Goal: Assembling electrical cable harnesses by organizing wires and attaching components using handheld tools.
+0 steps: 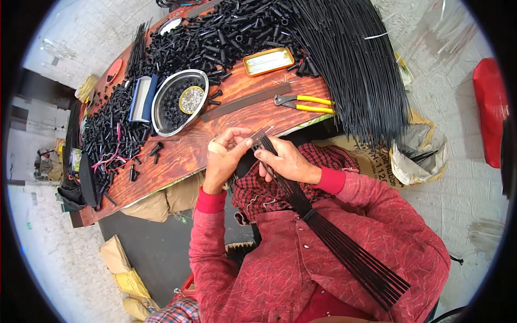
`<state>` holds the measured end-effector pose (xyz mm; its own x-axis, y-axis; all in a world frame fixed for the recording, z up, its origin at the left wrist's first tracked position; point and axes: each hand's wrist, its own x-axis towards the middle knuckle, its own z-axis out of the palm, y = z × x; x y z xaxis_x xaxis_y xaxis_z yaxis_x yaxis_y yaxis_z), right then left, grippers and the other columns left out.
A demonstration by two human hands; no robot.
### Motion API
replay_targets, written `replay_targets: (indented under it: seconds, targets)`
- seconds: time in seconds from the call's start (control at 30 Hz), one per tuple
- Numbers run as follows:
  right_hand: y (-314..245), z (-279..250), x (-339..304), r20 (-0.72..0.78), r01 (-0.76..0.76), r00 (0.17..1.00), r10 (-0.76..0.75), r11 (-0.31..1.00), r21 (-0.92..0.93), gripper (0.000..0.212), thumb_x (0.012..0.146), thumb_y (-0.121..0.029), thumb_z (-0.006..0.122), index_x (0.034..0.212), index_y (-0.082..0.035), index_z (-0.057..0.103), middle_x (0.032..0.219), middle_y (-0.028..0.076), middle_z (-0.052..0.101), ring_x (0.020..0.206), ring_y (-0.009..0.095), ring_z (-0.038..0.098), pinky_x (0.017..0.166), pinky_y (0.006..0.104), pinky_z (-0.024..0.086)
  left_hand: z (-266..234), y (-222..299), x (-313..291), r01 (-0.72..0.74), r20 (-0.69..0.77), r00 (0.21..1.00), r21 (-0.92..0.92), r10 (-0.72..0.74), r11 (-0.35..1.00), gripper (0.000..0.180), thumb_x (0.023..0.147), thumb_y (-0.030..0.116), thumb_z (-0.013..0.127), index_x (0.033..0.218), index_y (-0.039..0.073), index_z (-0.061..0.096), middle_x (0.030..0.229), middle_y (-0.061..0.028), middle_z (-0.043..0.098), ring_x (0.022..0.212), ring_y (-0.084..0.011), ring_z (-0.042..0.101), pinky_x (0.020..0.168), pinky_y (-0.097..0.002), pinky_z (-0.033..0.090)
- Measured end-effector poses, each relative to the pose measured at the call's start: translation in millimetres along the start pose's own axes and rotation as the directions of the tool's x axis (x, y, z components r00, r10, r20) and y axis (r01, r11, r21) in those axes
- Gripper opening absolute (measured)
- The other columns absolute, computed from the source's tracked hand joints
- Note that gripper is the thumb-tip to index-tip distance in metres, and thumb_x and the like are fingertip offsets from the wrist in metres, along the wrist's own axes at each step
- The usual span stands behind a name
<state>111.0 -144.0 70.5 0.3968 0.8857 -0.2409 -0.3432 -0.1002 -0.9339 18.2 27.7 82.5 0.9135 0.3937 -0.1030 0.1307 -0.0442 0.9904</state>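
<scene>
My right hand [291,161] is closed around the upper part of a bundle of thin black rods [344,239], which look like umbrella ribs. The bundle slants down to the right across my lap, gathered at a dark collar [308,215] and fanning out below it. Close beside the bundle's upper end, my left hand [223,153] pinches a thin wire [264,129] between thumb and forefinger. Both hands are just off the near edge of a reddish wooden table [177,159]. How the wire meets the rod ends is too small to make out.
Yellow-handled pliers [304,103] and a dark flat bar [245,103] lie on the table. Behind are a metal bowl [156,126], a yellow-rimmed tin [258,72], heaped black tubes [215,37] and long black rods [350,64]. A white sack [417,167] stands at right.
</scene>
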Motion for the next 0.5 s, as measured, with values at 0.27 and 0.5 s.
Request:
replay_targets:
  seconds: [0.27, 0.5]
  targets:
    - [8, -12, 4, -0.072, -0.005, 0.997, 0.006, 1.0, 0.016, 0.021, 0.1, -0.023, 0.055, 0.103, -0.002, 0.051, 0.072, 0.008, 0.065, 0.056, 0.015, 0.064, 0.051, 0.0265, 0.051, -23, 6, 91, -0.182, -0.014, 0.977, 0.456, 0.212, 0.871, 0.029, 0.094, 0.015, 0.061, 0.118, -0.001, 0.062, 0.098, -0.0067, 0.067, 0.083, -0.0134, 0.06, 0.075, -0.0278, 0.049]
    - [1, -16, -1, -0.087, -0.004, 0.996, 0.002, 1.0, -0.025, 0.021, 0.101, -0.024, 0.054, 0.101, -0.003, 0.051, 0.072, 0.008, 0.065, 0.057, 0.014, 0.063, 0.051, 0.0257, 0.049, -22, -47, 211, -0.08, -0.258, 0.778, 0.864, 0.574, 0.497, 0.049, 0.087, 0.019, 0.063, 0.133, 0.007, 0.053, 0.136, -0.0253, 0.051, 0.121, -0.0423, 0.051, 0.103, -0.0447, 0.043]
